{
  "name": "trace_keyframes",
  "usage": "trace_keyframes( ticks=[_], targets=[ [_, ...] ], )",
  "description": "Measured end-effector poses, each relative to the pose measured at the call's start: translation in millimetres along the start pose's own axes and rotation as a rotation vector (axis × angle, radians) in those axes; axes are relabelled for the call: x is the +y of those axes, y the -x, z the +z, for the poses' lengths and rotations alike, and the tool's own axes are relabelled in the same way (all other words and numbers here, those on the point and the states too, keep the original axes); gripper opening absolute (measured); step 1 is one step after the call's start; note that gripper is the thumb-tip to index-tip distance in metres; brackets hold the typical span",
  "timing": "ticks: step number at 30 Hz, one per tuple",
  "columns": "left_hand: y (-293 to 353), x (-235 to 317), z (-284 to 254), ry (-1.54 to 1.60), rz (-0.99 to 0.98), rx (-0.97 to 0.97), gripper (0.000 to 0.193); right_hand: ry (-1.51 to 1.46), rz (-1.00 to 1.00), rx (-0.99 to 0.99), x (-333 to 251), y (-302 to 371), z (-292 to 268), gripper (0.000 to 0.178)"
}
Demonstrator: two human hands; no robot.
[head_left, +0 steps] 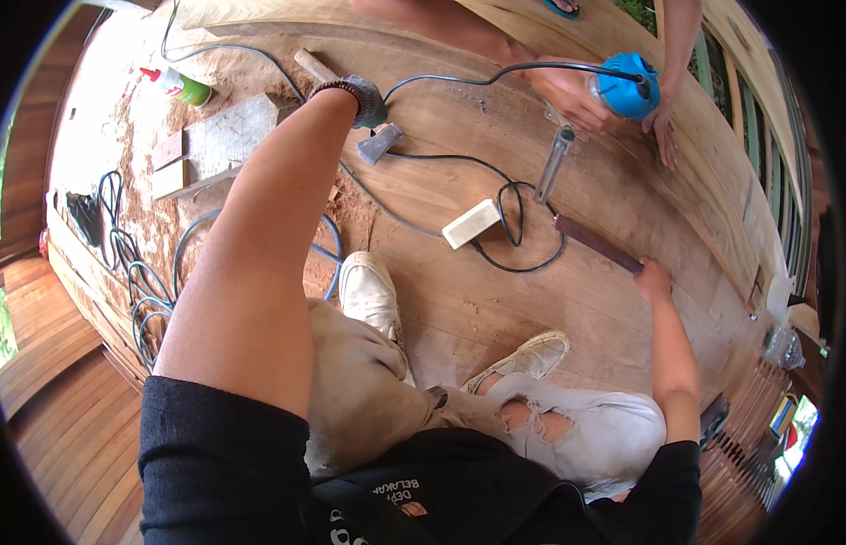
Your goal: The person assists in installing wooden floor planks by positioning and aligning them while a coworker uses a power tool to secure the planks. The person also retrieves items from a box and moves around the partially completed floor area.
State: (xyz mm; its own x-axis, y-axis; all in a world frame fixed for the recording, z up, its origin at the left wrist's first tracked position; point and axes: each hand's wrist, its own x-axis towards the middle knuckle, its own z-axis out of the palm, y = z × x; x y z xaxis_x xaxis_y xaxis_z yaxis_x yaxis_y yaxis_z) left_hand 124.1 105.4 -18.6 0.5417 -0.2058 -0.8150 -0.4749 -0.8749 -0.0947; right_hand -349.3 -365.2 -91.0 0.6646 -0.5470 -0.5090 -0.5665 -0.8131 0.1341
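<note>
Got a sawdusty plank floor (432, 300) below the right hand (655, 279), black cable (518, 270) looped left of its fingers (647, 266), blue power tool (627, 84) in a co-worker's hand (576, 98) beyond them. Gripping a dark wood strip (596, 242) by its near end there, aimed lengthwise away and left. Can't tell the grip of the left hand (370, 103), tbh.

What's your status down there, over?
Left hand gripping wooden-handled tool. Right hand holding brown strip. Black cable looped near strip's far end.
</note>
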Motion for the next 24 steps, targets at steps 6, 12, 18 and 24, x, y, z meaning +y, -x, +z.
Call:
trace_keyframes(
  ticks=[6, 12, 18, 24],
  targets=[
    [-11.6, -5.0, 11.6, -0.100, 0.099, 0.166, 0.041, -0.029, 0.024, 0.016, 1.1, 0.2, 2.3, 0.041],
    [-5.4, -5.9, 9.6, -0.051, 0.091, 0.112, 0.040, -0.020, 0.041, -0.045, -8.0, 2.6, -7.1, 0.044],
    [-5.2, -1.9, 4.7, -0.101, 0.051, 0.065, 0.039, -0.028, 0.070, -0.044, -7.7, 4.1, -6.2, 0.044],
    [1.2, -5.3, 8.1, -0.091, 0.061, 0.115, 0.037, -0.053, 0.041, 0.032, -10.2, 7.4, -7.6, 0.038]
  ],
)
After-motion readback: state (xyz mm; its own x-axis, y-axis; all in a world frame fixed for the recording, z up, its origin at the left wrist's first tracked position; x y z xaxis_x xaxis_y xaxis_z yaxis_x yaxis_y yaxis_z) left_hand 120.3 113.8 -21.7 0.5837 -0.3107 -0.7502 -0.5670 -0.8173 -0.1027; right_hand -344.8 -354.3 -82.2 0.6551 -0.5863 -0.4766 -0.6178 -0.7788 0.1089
